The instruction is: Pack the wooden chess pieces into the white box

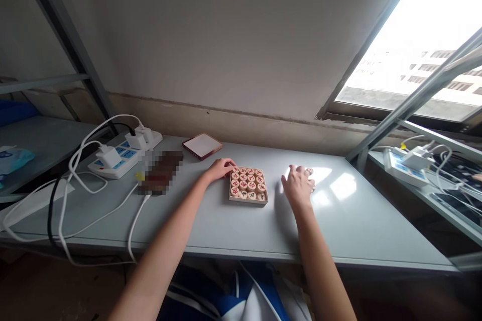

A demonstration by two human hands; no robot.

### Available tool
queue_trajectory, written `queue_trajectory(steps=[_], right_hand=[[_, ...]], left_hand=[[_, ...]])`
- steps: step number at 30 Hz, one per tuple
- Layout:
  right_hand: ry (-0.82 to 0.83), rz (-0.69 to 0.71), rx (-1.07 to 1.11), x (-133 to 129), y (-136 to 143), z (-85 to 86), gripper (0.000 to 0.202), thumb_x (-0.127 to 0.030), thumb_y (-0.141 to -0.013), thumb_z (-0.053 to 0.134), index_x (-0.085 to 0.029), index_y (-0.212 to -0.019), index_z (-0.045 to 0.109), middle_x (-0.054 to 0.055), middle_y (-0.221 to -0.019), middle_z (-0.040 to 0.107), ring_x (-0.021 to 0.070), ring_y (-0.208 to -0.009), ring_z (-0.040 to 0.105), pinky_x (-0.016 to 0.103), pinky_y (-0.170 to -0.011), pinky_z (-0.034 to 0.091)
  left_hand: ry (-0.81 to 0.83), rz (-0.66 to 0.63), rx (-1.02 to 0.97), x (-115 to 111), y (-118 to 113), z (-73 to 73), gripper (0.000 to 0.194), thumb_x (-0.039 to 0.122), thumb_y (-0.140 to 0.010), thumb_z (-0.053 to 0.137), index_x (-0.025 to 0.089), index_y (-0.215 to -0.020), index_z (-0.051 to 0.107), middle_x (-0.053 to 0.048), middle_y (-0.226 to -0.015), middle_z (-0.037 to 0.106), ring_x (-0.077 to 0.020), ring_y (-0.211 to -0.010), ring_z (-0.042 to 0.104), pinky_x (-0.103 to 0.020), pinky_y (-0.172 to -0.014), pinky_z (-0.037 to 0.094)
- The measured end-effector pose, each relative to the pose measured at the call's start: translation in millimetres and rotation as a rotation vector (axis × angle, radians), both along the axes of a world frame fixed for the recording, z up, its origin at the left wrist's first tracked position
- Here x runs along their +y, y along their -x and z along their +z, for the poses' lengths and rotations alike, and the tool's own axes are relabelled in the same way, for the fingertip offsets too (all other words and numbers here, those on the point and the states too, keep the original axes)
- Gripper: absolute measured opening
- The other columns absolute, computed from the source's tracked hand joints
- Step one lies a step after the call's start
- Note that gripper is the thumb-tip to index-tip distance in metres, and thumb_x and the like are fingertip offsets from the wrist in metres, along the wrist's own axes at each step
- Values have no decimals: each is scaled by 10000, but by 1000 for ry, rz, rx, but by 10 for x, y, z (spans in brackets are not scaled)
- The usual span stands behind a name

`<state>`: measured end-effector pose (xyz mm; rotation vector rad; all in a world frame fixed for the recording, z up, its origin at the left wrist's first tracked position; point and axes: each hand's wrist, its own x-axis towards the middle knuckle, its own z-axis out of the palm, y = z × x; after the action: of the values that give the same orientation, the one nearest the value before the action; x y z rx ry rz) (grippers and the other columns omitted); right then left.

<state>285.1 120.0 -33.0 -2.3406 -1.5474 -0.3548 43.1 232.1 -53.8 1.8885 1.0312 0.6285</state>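
Note:
An open square box [248,201] stands on the desk, with rows of round wooden Chinese chess pieces [251,186] in it, marked with red and black characters. My left hand [220,169] is at the box's far left corner, its fingers curled against the edge. To the right of the box, my right hand [297,183] is palm down over the desk, fingers slightly apart. Beside its fingertips lies a loose chess piece [310,171]; at least one more shows partly by the hand's right side. What is beneath the palm is hidden.
The box's lid [203,146] lies behind, near the wall. At left are a white power strip [124,153] with plugged chargers, loose cables [133,218] and a pixelated dark object [160,173]. Another power strip [404,165] is beyond the metal frame at right, below the window.

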Motion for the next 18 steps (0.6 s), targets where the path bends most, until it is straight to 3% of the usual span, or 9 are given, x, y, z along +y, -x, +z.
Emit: queue_trajectory(steps=[2, 5, 8, 11, 14, 18], right_hand=[[23, -163, -11, -25, -182, -84, 456, -337, -820, 439, -123, -1223, 444, 254, -1250, 411, 388, -1101, 405, 545, -753, 371], [98, -203, 63, -48, -371, -199, 454, -374, -819, 425, -135, -1203, 459, 258, -1157, 461, 397, -1050, 425, 540, -697, 393], [170, -120, 124, -34, -416, -250, 349, -326, -826, 410, -131, -1081, 549, 234, -1046, 495, 357, -973, 483, 474, -706, 415], [189, -2, 154, 1, -347, -238, 334, -253, -821, 422, -115, -1097, 550, 210, -1035, 486, 311, -918, 531, 424, -764, 413], [173, 146, 270, 44, -239, -221, 369, -256, -799, 484, -122, -1140, 528, 171, -1053, 481, 255, -883, 558, 358, -780, 429], [146, 321, 350, 89, -142, -219, 270, -273, -788, 527, -154, -1022, 593, 103, -977, 532, 177, -802, 572, 278, -745, 448]], left_hand=[[1, 3, -1, -5, 1, 7, 238, 267, -717, 489, 140, -868, 621, -31, -677, 591, -126, -585, 530, -177, -427, 386], [-1, 6, 0, -10, 5, 6, 233, 265, -718, 491, 141, -865, 623, -33, -679, 592, -126, -585, 527, -178, -424, 387], [-4, 5, -5, -10, 8, -1, 230, 261, -719, 494, 139, -864, 625, -37, -692, 595, -125, -588, 527, -178, -426, 388], [0, 2, -11, -8, 10, -6, 226, 263, -718, 497, 141, -863, 622, -36, -695, 595, -123, -590, 528, -176, -430, 382], [5, 2, -8, -4, 11, -12, 231, 272, -720, 497, 142, -868, 618, -30, -683, 589, -121, -584, 523, -178, -433, 382], [6, -1, -4, 8, 12, -30, 242, 282, -722, 493, 142, -875, 616, -32, -692, 591, -120, -585, 522, -176, -431, 376]])
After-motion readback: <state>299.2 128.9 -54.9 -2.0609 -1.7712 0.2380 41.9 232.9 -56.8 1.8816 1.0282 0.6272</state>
